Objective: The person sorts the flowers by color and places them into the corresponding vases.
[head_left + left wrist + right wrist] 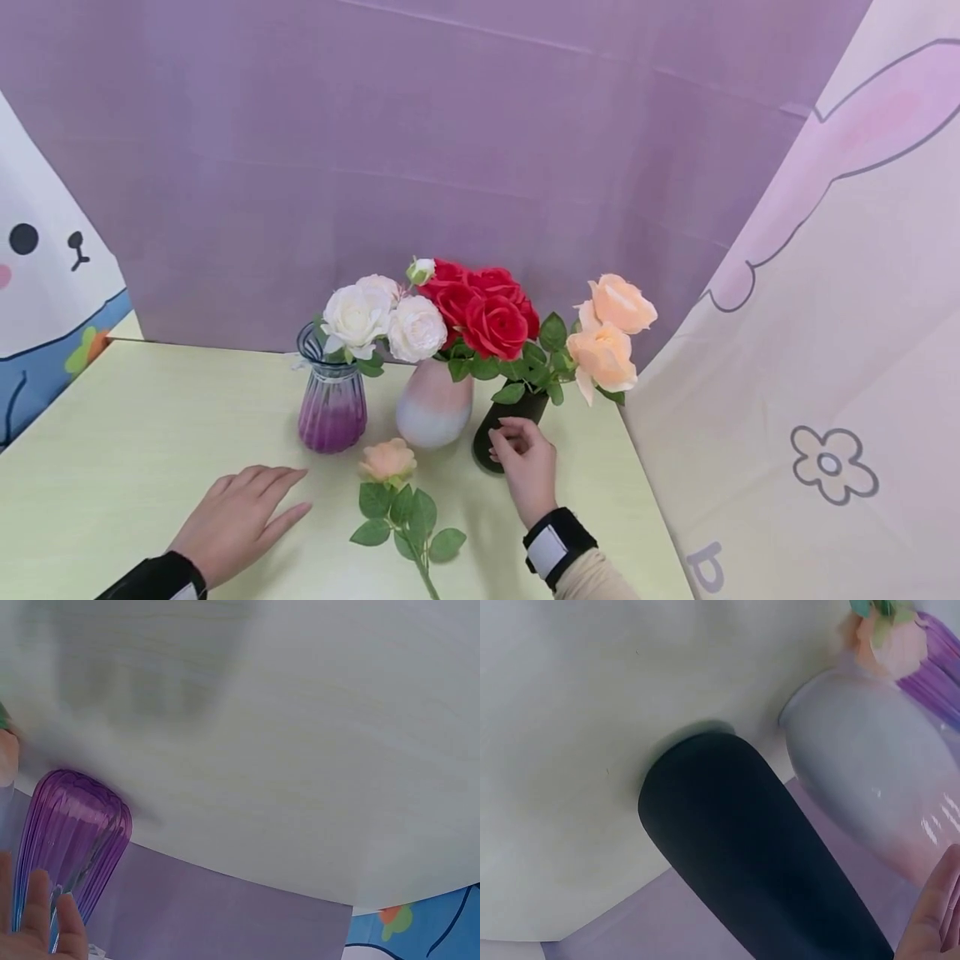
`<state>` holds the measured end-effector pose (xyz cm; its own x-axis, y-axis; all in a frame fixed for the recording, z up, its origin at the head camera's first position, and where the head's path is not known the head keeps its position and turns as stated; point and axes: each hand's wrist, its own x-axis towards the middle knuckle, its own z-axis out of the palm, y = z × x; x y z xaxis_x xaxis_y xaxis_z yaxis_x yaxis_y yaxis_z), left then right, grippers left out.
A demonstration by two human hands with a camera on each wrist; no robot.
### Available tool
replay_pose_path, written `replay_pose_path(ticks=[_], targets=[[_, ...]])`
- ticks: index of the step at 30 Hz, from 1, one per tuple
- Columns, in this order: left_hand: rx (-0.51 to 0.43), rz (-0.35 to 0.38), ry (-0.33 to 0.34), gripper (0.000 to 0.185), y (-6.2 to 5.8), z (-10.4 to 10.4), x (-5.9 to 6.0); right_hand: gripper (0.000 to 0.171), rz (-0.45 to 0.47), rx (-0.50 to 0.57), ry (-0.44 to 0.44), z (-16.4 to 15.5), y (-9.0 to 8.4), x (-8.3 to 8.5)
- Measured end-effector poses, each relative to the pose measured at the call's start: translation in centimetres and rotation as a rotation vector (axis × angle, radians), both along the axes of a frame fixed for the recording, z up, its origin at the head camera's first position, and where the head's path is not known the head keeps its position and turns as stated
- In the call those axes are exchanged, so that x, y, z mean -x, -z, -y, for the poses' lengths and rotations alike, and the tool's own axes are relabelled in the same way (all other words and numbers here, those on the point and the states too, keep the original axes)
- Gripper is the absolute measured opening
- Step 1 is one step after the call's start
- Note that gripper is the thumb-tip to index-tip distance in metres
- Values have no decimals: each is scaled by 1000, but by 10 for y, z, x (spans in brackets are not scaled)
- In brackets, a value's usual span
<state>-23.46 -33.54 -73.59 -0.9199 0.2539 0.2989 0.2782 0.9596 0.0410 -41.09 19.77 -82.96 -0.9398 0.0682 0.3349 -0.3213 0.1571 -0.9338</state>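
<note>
A loose peach artificial rose with green leaves (395, 492) lies flat on the pale yellow-green bench (135, 433), between the hands, its long axis running front to back: bloom pointing toward the vases, stem toward the person. The left hand (238, 518) rests flat, grip wide and holding nothing. The right hand (527, 463) touches the upright tall black vase (501, 433) with curled fingers; whether that grip clasps it I cannot tell.

Behind everything hung a purple backdrop (450, 150), with a bunny-print cloth (45, 275) on the left and a pink cartoon curtain (825, 375) on the right. The tabletop (135, 433) was pale yellow-green, kinda wood-grained.
</note>
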Motion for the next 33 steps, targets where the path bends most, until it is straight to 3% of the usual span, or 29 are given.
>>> replay_pose_path(ticks=[2, 3, 4, 5, 7, 8, 10, 12, 17, 21, 25, 33], targets=[[9, 5, 16, 63, -36, -13, -18, 43, 14, -11, -11, 2, 9, -3], [20, 0, 27, 62, -48, -17, -24, 43, 13, -10, -13, 4, 12, -6], [11, -3, 25, 61, -53, -19, -27, 43, 8, -12, -15, 6, 14, -8], [9, -8, 25, 60, -54, -19, -29, 42, 7, -12, -18, 7, 16, -10], [30, -70, 20, 61, -38, -13, -26, 40, 2, -26, -29, 9, 19, -13], [14, -51, 28, 63, -37, -12, -26, 39, 5, -42, -34, 10, 19, -16], [27, -86, 33, 65, -30, -9, -26, 39, 8, -59, -42, 11, 23, -18], [23, -53, 42, 65, -52, -17, -35, 39, 5, -75, -38, 15, 30, -19], [15, 88, 15, 57, -145, -53, -69, 42, -6, -86, -24, 28, 52, -25], [22, 150, -5, 56, -186, -71, -85, 43, -9, -98, -40, 37, 64, -33], [19, 163, -8, 55, -196, -75, -91, 41, -7, -137, -56, 46, 70, -42], [7, 177, -17, 57, -179, -68, -89, 37, 54, -256, -91, 66, 66, -69]])
